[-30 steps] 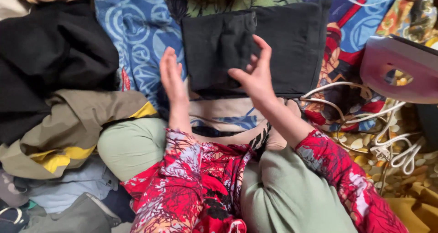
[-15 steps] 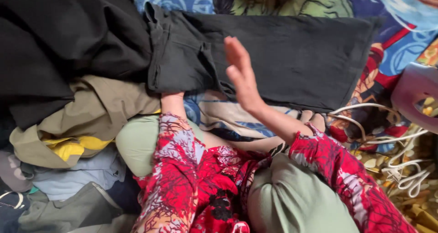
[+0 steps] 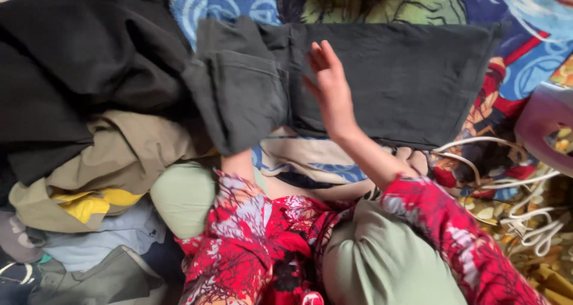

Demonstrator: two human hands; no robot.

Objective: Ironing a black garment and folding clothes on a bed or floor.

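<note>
Your left hand, hidden under the trousers [image 3: 358,78], has lifted their left end into a fold; its fingers cannot be seen. Your right hand [image 3: 329,90] now presses flat mid-garment, fingers together.

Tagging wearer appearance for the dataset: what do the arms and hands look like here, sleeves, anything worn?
Both arms wear long loose sleeves in a red print with grey-white and black branching patterns. The right sleeve ends partway along the forearm, leaving the wrist bare. The right hand is bare: no glove, ring or watch visible. The left sleeve matches; the left hand is hidden under the dark cloth.
</note>
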